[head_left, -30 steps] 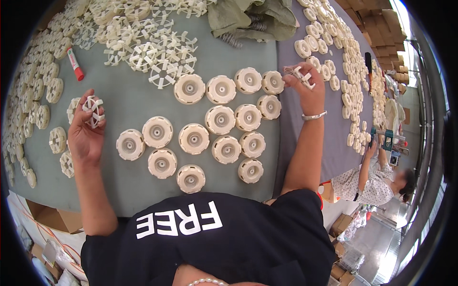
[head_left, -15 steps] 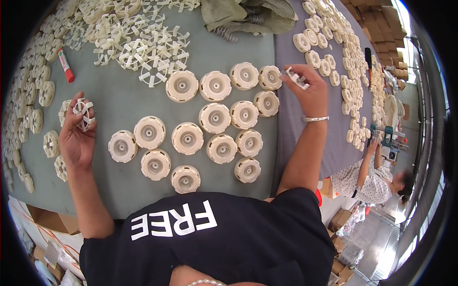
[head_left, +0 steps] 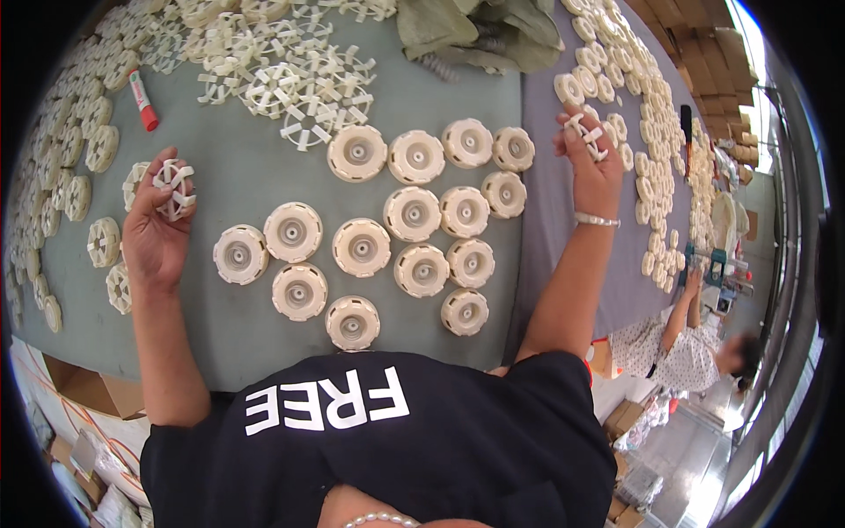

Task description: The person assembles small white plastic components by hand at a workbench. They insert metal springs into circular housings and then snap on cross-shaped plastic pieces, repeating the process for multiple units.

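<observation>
A grey-green felt-covered tabletop (head_left: 264, 176) is stretching across the view, and a cluster of cream-coloured round plastic discs (head_left: 387, 238) with raised hubs is lying flat on it in rough rows in front of the person. Beyond them a heap of white spoked plastic wheel inserts (head_left: 290, 88) is lying loose, with a crumpled olive cloth bag (head_left: 475, 26) past it at the far edge. More cream discs are running in lines along the left rim and up the right side of the tabletop. A red and white marker pen (head_left: 141, 99) is lying to the far left, apart from the heap.

The left hand (head_left: 158, 229) is lifting off the tabletop to the left of the disc cluster, palm turned toward the camera, its fingers curling around one white spoked plastic insert (head_left: 174, 187) and pinching it at the fingertips. The left forearm is rising straight from the lower edge, wrist bent back.

The right hand (head_left: 591, 158) is reaching out over the grey strip at the right of the cluster, near the farthest row of discs, fingers closing on a second small white spoked insert (head_left: 588, 136) held between thumb and fingertips. The right arm is extending nearly straight, with a pale beaded bracelet (head_left: 595, 220) sitting at the wrist.
</observation>
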A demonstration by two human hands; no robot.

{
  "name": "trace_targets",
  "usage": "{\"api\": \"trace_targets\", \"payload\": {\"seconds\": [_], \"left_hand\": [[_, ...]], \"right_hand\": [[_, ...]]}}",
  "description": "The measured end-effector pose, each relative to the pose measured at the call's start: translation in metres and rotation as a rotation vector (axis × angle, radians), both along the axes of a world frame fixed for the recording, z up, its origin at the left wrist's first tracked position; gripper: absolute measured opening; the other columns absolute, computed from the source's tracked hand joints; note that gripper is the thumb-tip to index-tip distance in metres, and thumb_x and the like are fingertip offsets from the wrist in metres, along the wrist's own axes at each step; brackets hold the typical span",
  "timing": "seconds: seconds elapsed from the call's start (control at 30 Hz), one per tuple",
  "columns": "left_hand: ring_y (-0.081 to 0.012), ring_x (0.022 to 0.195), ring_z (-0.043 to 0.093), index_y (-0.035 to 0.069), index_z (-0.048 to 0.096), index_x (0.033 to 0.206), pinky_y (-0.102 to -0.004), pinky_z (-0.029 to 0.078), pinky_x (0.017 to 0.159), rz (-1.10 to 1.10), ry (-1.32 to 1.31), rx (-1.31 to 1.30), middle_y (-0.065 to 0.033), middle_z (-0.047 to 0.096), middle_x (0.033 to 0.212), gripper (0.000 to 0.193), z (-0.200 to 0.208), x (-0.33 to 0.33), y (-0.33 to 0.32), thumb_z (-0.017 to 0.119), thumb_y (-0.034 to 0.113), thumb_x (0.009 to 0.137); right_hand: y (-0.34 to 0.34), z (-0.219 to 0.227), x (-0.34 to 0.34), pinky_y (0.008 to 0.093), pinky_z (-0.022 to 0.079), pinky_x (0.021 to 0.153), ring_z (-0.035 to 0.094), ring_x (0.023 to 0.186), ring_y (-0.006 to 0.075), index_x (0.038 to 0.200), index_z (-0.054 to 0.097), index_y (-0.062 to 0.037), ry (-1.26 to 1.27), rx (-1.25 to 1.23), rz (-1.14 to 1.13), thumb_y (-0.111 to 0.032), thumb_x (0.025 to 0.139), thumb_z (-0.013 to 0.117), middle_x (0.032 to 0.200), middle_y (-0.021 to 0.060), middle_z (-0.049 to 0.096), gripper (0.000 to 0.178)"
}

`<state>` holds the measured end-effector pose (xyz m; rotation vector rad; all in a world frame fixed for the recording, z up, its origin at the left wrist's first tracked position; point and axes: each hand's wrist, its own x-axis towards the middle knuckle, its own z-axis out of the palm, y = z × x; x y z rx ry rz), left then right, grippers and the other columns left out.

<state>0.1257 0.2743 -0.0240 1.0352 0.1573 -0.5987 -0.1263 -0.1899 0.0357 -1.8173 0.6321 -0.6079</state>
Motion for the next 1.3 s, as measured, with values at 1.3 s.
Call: {"api": "trace_targets", "payload": {"seconds": [1.3], "left_hand": [[-0.0092,0.083,0.066,0.005,0.081,0.117,-0.0256,0.049,0.067,-0.326,-0.522,0.097,-0.0053,0.077,0.104,0.040,0.050,-0.071,-0.019,0.092,0.007,0.079]], "right_hand": [[0.231,0.041,0.092,0.0249,0.056,0.077,0.073,0.089,0.0129,0.112,0.073,0.0016,-0.025,0.159,0.670,0.005,0.089,0.080,0.098,0.0087,0.076,0.025]]}}
